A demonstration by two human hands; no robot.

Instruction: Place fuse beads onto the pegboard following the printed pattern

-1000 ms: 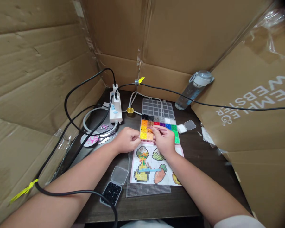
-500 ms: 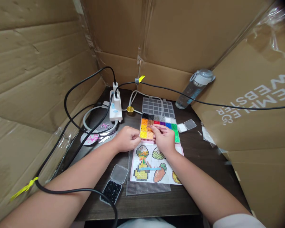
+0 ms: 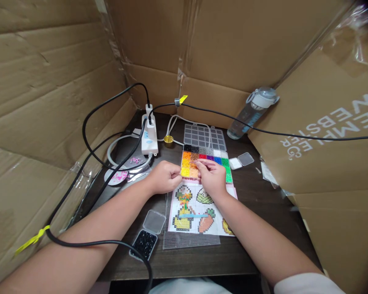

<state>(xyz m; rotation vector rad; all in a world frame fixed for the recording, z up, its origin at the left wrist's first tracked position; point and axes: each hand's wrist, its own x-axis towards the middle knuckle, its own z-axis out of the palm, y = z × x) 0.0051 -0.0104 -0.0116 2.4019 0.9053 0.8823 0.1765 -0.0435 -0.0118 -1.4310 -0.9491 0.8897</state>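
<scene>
My left hand (image 3: 164, 177) rests as a loose fist at the left edge of the bead organiser box (image 3: 219, 157), its fingertips pinched together; what they pinch is too small to see. My right hand (image 3: 211, 174) lies over the box's orange and yellow compartments, fingers curled and pinched above the beads. Just in front of both hands lies a printed pattern sheet (image 3: 199, 210) with pixel pictures, on a clear pegboard (image 3: 190, 241). A blue strip lies across the sheet.
A small open box of black beads (image 3: 144, 243) and its clear lid (image 3: 154, 221) sit at the front left. A power strip (image 3: 149, 136), black cables, a water bottle (image 3: 251, 111), the box's clear lid (image 3: 205, 138) and cardboard walls surround the dark table (image 3: 254, 196).
Both hands stay at the bead box with only slight finger motion. The view has shifted a little.
</scene>
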